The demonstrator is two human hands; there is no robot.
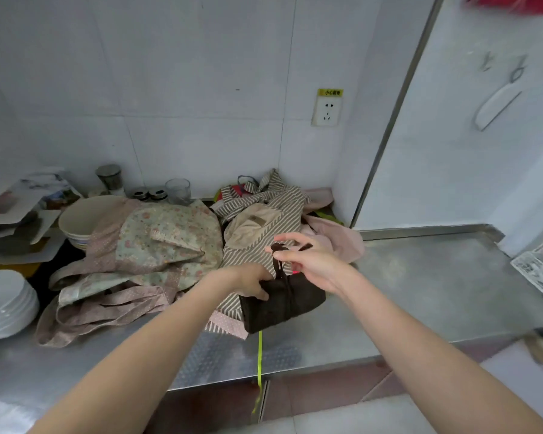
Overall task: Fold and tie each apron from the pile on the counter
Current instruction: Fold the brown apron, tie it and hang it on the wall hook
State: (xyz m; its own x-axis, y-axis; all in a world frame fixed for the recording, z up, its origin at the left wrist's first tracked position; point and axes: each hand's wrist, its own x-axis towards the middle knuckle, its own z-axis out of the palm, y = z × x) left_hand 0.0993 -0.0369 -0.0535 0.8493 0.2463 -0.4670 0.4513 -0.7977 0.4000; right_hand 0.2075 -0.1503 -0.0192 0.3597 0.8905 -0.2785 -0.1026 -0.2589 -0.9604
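Right hand (308,261) hovers above the dark brown apron bundle (282,300), fingers spread and partly curled with the brown tie strap (278,258) looped over them, so the strap rises taut from the bundle, which looks like the way to pull a knot closed. Left hand (251,281) presses and grips the bundle's left end, thumb on its side, seemingly to keep the folded cloth from unrolling while the tie is drawn. That bundle sits on the steel counter (420,277), near its front edge, overlapping the hem of the striped apron (257,223) behind it. I judge this one apron to be nearly done, folded and with only the knot to finish. Still loose in the pile I count at least three: the striped one, a floral apron (163,236) to its left draped partly over a stack of bowls (82,220), and a pale pink one (339,236) to the right; more may lie hidden beneath. One yellow-green ribbon (259,358) hangs over the counter's edge. Farther left stands one stack of white plates (3,303); at the wall are one glass (178,189) and a single socket (326,111).
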